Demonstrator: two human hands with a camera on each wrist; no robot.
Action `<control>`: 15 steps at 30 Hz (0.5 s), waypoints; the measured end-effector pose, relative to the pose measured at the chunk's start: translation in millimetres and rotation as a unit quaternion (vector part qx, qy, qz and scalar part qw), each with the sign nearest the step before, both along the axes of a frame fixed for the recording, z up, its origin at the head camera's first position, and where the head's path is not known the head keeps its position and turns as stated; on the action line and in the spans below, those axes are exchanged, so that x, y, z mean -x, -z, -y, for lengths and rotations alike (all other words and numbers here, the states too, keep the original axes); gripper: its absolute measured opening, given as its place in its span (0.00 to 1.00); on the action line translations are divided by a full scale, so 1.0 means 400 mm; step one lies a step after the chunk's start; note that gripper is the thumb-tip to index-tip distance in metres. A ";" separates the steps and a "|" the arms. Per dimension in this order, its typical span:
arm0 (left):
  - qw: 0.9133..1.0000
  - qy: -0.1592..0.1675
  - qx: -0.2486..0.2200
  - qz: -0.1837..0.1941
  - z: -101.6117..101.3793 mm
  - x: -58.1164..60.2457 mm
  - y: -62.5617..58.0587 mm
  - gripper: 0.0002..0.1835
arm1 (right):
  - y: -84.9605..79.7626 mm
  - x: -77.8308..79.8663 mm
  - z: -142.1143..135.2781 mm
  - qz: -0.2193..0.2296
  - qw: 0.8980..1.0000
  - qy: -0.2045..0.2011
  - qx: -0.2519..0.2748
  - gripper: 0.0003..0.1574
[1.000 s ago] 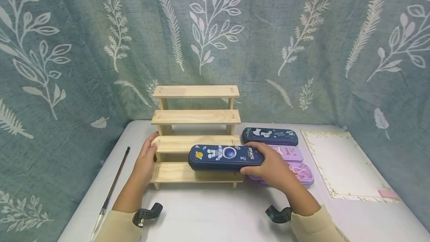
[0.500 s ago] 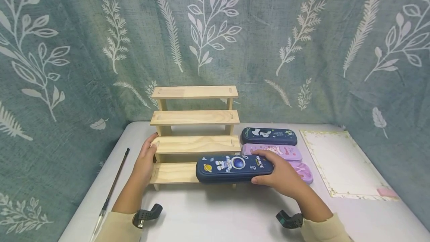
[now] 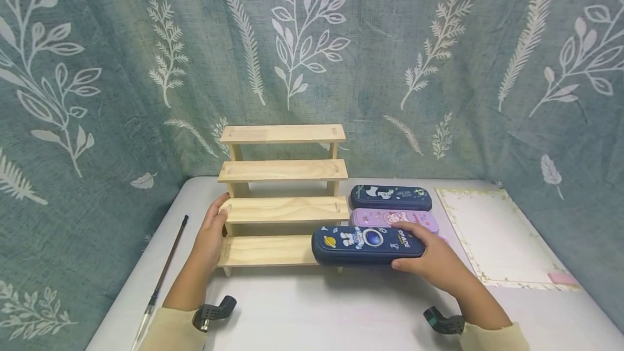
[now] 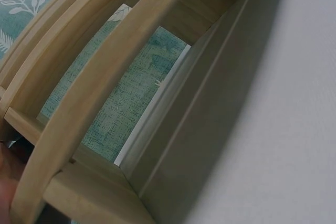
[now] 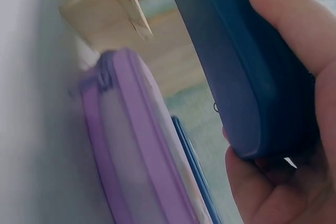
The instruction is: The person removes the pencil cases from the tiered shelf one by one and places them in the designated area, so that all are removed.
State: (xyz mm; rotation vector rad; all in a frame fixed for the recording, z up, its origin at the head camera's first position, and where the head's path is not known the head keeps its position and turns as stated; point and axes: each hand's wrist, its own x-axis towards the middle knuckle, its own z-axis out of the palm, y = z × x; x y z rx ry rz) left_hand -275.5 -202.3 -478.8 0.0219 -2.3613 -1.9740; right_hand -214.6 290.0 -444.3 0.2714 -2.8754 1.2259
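Observation:
A navy pencil case (image 3: 363, 248) with an astronaut print and the word SPACE hangs level above the table, in front of the right end of a stepped wooden stand (image 3: 278, 210). My right hand (image 3: 436, 259) grips its right end, thumb in front and fingers behind. In the right wrist view, the underside of the navy case shows beside a zipped purple case (image 5: 142, 145) below it. My left hand (image 3: 209, 237) holds the left side of the stand, its thumb at the second plank from the bottom. Only a bit of that hand shows in the left wrist view.
Behind the held case lie another navy pencil case (image 3: 390, 197) and a pink one (image 3: 419, 221); the purple one is mostly hidden. A floral-bordered sheet (image 3: 502, 237) with a pink block (image 3: 563, 278) lies right. A thin dark rod (image 3: 168, 259) lies left.
My right hand has carried the navy pencil case rightward and slightly toward me, away from the stand's lower planks. My left hand has stayed on the stand.

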 end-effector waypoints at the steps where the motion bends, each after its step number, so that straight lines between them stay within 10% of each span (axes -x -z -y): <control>1: 1.000 0.001 -0.001 0.001 0.000 0.000 0.000 0.27 | -0.001 -0.001 -0.008 0.001 1.000 0.004 -0.001 0.56; 15: 1.000 0.003 -0.002 0.003 0.002 -0.002 -0.002 0.27 | 0.020 -0.027 -0.108 0.047 0.998 0.033 -0.019 0.59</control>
